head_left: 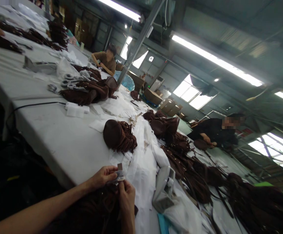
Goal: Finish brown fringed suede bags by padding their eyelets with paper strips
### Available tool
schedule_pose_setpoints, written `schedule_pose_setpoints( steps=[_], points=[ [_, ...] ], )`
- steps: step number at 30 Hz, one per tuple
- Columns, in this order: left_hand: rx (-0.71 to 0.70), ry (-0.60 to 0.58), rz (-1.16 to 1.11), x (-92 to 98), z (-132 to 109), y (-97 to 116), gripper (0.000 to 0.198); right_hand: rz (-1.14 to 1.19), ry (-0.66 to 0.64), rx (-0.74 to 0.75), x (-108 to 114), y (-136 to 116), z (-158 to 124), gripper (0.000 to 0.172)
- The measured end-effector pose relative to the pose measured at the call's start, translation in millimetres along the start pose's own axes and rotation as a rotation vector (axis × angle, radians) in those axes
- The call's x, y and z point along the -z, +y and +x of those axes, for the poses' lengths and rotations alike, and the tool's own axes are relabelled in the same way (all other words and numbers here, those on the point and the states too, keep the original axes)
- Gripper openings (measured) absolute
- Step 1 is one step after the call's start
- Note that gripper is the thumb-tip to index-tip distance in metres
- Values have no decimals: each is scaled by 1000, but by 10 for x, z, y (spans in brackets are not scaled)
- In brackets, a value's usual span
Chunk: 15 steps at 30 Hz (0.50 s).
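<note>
My left hand (104, 177) and my right hand (126, 195) meet at the near edge of a long white table (58, 136). Both pinch a small clear packet with a dark tag (119, 174) between fingertips. Under my hands lies a dark brown fringed bag (92, 211), partly hidden by my forearms. Another brown fringed bag (119, 136) rests on the table just beyond my hands.
Heaps of brown bags (170, 130) and white wrapping sheets (141, 162) cover the table. A grey tape dispenser (164, 190) stands right of my hands. Scissors (69, 78) and a black cable (34, 105) lie further off. Two people work across the table.
</note>
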<state>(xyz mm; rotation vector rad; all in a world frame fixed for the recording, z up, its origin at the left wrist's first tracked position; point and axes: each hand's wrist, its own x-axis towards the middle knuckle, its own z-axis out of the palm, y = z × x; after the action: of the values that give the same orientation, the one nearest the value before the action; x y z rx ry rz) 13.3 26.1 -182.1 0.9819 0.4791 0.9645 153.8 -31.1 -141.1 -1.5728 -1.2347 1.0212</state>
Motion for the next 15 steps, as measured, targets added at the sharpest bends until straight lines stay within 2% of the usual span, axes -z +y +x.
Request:
schedule_pose_setpoints(
  steps=[3, 8, 11, 15],
  points=[
    [22, -28, 42, 8, -14, 36, 41, 7, -22, -14, -1, 10, 32, 36],
    [12, 12, 48, 28, -15, 46, 36, 26, -58, 13, 21, -11, 5, 35],
    [17, 26, 36, 24, -16, 46, 36, 59, -24, 12, 41, 19, -38, 38],
    [51, -30, 28, 1, -20, 63, 38, 85, 14, -10, 56, 98, -57, 36]
  ],
)
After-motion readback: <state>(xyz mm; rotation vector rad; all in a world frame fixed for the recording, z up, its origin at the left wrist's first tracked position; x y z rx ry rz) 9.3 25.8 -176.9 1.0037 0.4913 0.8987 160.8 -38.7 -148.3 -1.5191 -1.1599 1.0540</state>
